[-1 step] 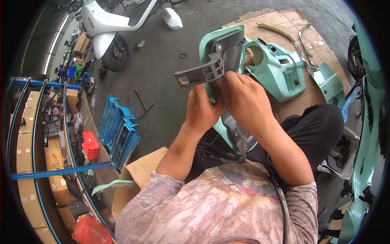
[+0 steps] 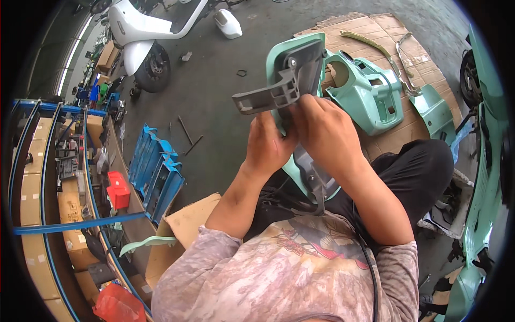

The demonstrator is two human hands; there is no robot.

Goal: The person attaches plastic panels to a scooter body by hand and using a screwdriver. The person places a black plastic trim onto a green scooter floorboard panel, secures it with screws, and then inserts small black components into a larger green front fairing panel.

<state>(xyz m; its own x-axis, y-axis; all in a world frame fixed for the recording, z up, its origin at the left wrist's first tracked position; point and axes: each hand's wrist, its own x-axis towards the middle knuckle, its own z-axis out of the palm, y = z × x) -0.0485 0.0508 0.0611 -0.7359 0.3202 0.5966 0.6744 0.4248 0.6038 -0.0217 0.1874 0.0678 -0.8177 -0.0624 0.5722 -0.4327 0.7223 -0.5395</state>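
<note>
Between my arms stands a long mint-green scooter panel (image 2: 274, 61), its lower end at my lap. A dark grey plastic bracket (image 2: 265, 99) with a bolt head near its top is against the panel's upper part, and an arm of it juts out to the left. My left hand (image 2: 271, 144) is closed on the panel's middle, just under that arm. Close beside it, my right hand (image 2: 331, 134) grips the same place with bent fingers. Both sets of fingertips meet behind the bracket, so anything small pinched there is hidden.
On a cardboard sheet (image 2: 426, 67) at the right lie a green scooter cowl (image 2: 370, 99), a curved green panel (image 2: 432, 112) and thin trim strips. Blue plastic crates (image 2: 155, 166) and a shelf with boxes (image 2: 32, 185) stand left. A white scooter (image 2: 134, 32) is farther off.
</note>
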